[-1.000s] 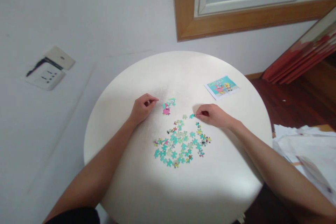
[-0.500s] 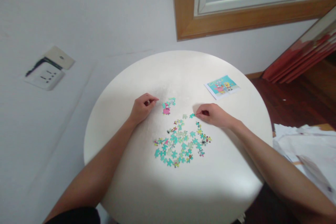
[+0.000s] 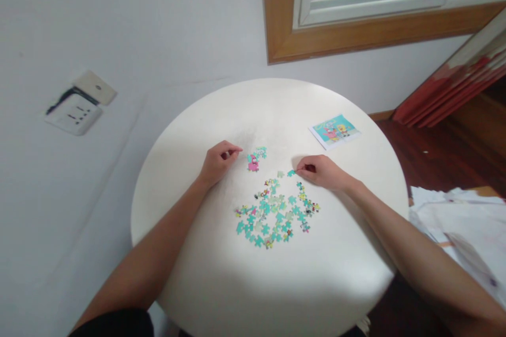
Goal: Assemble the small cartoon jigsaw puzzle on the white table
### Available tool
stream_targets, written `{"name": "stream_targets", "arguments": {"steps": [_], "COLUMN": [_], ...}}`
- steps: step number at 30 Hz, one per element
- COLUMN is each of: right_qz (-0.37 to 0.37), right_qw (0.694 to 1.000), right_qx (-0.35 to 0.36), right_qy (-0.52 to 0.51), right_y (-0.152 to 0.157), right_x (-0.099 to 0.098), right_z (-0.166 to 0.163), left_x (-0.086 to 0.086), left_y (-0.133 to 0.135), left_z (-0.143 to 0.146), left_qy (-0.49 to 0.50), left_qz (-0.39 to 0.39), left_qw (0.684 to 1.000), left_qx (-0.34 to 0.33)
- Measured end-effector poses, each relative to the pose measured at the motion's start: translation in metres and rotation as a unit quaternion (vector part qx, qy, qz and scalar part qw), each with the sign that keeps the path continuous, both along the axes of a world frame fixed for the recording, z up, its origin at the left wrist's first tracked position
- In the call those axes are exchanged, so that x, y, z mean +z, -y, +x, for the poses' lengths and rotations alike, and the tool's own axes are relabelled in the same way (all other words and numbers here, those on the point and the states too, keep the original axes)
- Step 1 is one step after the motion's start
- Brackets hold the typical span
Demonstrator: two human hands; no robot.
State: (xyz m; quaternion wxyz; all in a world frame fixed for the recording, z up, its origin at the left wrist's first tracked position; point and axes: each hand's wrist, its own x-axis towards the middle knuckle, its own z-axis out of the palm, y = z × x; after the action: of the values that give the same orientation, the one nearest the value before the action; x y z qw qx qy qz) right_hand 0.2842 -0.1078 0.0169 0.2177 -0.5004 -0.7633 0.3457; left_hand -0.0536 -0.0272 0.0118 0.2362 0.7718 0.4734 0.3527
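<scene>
My left hand rests on the table with thumb and forefinger pinched together, and no piece shows between the tips. Just right of those fingertips lies a small joined section of jigsaw with a pink starfish figure, linked to a teal and white part. My right hand is closed, its fingertips at the right edge of a teal puzzle piece that seems pinched there. Nearer to me spreads a loose heap of puzzle pieces, mostly teal and pale green, some yellow.
A cartoon picture card lies at the back right of the round white table. Wall sockets are at the left, a window behind. A red curtain and white papers or sheets are beyond the table's right side.
The view has shifted slightly. Both hands keep nearly the same positions by the jigsaw section and the teal piece; no piece has clearly moved.
</scene>
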Motion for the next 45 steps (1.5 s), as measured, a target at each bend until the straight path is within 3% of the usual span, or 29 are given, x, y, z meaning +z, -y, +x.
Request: {"name": "stream_targets", "arguments": {"steps": [5, 12, 17, 21, 24, 28, 32, 40, 45], "right_qz": [0.001, -0.002, -0.008, 0.005, 0.069, 0.139, 0.154, 0.128, 0.149], "right_qw": [1.0, 1.0, 1.0, 1.0, 0.997, 0.982, 0.965, 0.957, 0.941], "right_qx": [0.0, 0.002, -0.007, -0.007, 0.005, 0.124, 0.205, 0.184, 0.165], "right_qy": [-0.006, -0.007, -0.005, -0.001, -0.014, -0.022, 0.058, 0.187, 0.256], "right_y": [0.0, 0.0, 0.0, 0.0, 0.007, 0.029, 0.047, 0.052, 0.057], "right_x": [-0.001, -0.001, 0.001, 0.001, 0.009, 0.025, 0.03, 0.029, 0.03], "right_z": [0.0, 0.0, 0.0, 0.0, -0.009, -0.04, -0.068, -0.083, -0.096], "left_x": [0.006, 0.024, 0.02, 0.017, 0.019, 0.023, 0.025, 0.026, 0.029], "left_y": [0.009, 0.038, 0.044, 0.041, 0.04, 0.04, 0.039, 0.04, 0.039], "left_z": [0.004, 0.02, 0.021, 0.019, 0.02, 0.02, 0.019, 0.017, 0.016], "left_qy": [-0.012, -0.056, -0.066, -0.062, -0.056, -0.056, -0.055, -0.064, -0.06], "left_qz": [0.032, 0.016, 0.021, 0.037, 0.052, 0.068, 0.076, 0.084, 0.085], "left_qw": [0.999, 0.986, 0.977, 0.976, 0.976, 0.976, 0.976, 0.975, 0.976], "left_qx": [-0.018, -0.156, -0.202, -0.207, -0.206, -0.198, -0.195, -0.196, -0.19]}}
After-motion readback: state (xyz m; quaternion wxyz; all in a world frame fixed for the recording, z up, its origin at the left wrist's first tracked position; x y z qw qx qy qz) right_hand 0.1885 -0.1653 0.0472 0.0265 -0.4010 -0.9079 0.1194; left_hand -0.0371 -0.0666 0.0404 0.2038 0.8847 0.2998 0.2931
